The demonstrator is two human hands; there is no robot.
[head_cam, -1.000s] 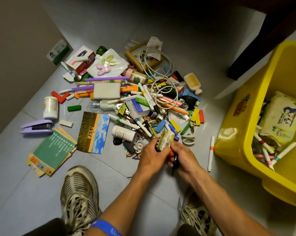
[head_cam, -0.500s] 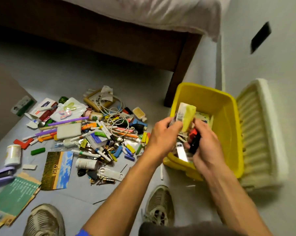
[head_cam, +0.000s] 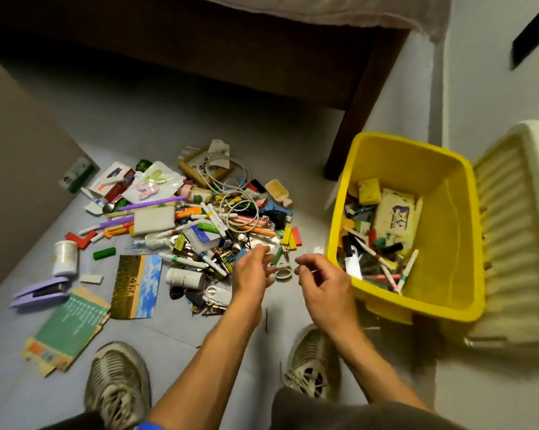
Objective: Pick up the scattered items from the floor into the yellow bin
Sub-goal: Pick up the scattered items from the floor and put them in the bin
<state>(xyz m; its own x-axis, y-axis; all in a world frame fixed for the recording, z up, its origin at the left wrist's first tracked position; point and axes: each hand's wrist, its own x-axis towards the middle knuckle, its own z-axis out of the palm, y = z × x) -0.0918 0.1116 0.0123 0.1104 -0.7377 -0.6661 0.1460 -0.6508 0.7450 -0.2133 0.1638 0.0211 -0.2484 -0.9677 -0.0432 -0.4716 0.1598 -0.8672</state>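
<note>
Both hands hang over the floor just left of the yellow bin (head_cam: 448,293), the left hand (head_cam: 252,274) loose-fingered and holding nothing, the right hand (head_cam: 321,277) loosely curled and also without anything. The scattered items (head_cam: 200,225) lie heaped further left of the bin, which already holds pens and packets.

A dark wooden bed frame (head_cam: 200,57) stands at twelve o'clock. A cream slatted lid (head_cam: 516,231) leans at three o'clock. Two worn sneakers (head_cam: 117,386) stand at six o'clock.
</note>
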